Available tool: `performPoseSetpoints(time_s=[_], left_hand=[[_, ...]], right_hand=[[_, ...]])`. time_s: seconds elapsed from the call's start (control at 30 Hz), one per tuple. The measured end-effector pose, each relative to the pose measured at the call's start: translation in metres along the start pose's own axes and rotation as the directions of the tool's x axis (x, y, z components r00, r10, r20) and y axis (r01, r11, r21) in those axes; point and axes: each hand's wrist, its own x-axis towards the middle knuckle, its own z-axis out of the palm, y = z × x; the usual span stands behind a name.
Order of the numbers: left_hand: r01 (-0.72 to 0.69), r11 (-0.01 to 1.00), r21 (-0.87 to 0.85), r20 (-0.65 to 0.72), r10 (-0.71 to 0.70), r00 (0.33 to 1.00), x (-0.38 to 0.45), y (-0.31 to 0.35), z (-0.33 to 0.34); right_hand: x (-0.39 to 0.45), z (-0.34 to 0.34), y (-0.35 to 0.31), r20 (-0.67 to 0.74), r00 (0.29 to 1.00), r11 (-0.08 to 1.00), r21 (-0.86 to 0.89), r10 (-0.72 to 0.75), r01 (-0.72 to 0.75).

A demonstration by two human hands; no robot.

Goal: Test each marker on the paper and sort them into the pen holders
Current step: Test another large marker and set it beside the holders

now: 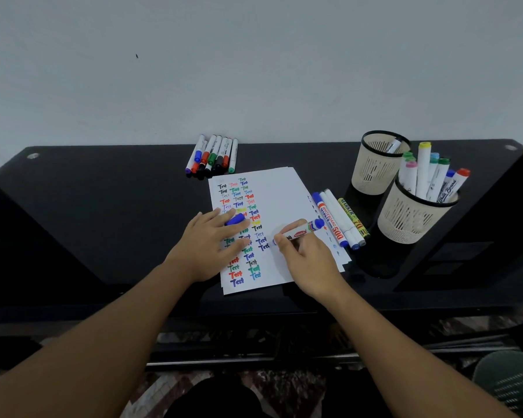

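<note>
A black glossy table (103, 206) is set against a pale wall (254, 70). A stack of white paper (284, 191) lies at the table's middle, its left part covered in columns of the word "Test" written in many colours.

Two cream slotted pen holders stand at the right. The far pen holder (375, 170) contains one marker leaning against its rim. The near pen holder (411, 218), just beside it, is crowded with upright markers capped in yellow, green, pink, blue and red.

At the far edge of the table, just beyond the paper, a bundle of loose markers (213, 156) lies side by side, with blue, red, green, black and purple caps. Four more markers (341, 220) lie in a row along the paper's right edge, between the paper and the holders.

The left hand (212, 245) rests flat on the paper over the writing, fingers spread and nearly straight, with a blue cap (235, 219) tucked between them. The right hand (308, 260) is curled around a blue whiteboard marker (299, 232), pinched near its tip, with the tip down on the paper beside the last column of words.
</note>
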Motion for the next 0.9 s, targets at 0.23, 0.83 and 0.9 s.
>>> performPoseSetpoints(time_s=[0.23, 0.83, 0.9], left_hand=[[0.054, 0.962, -0.266, -0.095, -0.082, 0.992, -0.006, 0.007, -0.007], [0.125, 0.946, -0.299, -0.381, -0.239, 0.893, -0.001, 0.020, 0.004], [0.115, 0.952, -0.284, -0.390, -0.224, 0.893, -0.001, 0.021, 0.003]], right_hand=[[-0.005, -0.006, -0.003, -0.092, 0.993, 0.954, 0.282, -0.079, 0.102], [0.000, -0.014, -0.006, 0.067, 0.991, 0.905, 0.418, -0.118, 0.080], [0.005, -0.018, -0.009, 0.006, 0.995, 0.923, 0.373, -0.099, 0.090]])
